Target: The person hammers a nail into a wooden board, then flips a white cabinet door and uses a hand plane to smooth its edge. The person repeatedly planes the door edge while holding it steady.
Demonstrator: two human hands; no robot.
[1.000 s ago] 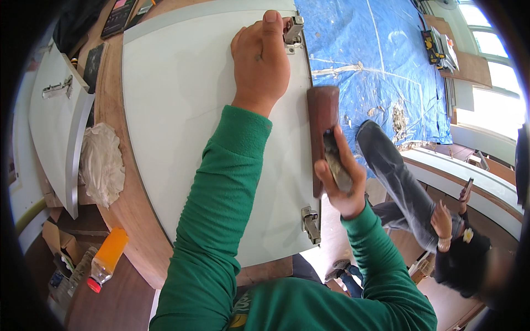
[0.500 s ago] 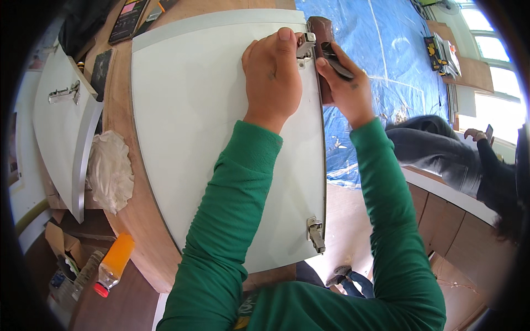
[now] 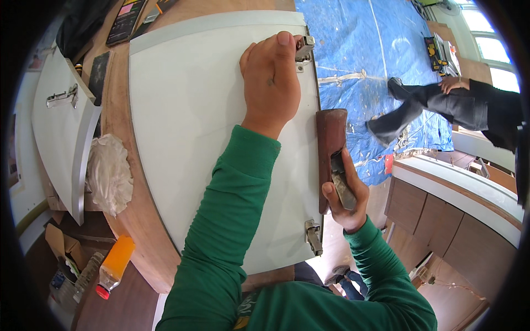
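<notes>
A white cabinet door [image 3: 182, 110] lies flat on the wooden workbench, with two metal hinges along its right edge. My left hand [image 3: 271, 80] rests near the far right corner, its fingers curled round the far hinge [image 3: 303, 48]; the fingertips are partly hidden. My right hand [image 3: 350, 193] grips a reddish-brown wooden hand plane [image 3: 331, 129], which sits against the door's right edge, about midway along it. Just nearer to me than the plane is the other hinge [image 3: 313, 237], its arm folded out.
On the left lean another white door [image 3: 58, 116] with a hinge and a crumpled pale bag [image 3: 110, 174]. An orange drink bottle [image 3: 117, 262] lies below them. A phone [image 3: 126, 22] is at the far left. Blue sheeting [image 3: 353, 49] covers the floor; another person's legs [image 3: 430, 102] are at right.
My right hand has drawn the hand plane along the door's edge toward me, from the far corner to midway. The left hand has stayed in place. The other person has moved farther onto the sheeting.
</notes>
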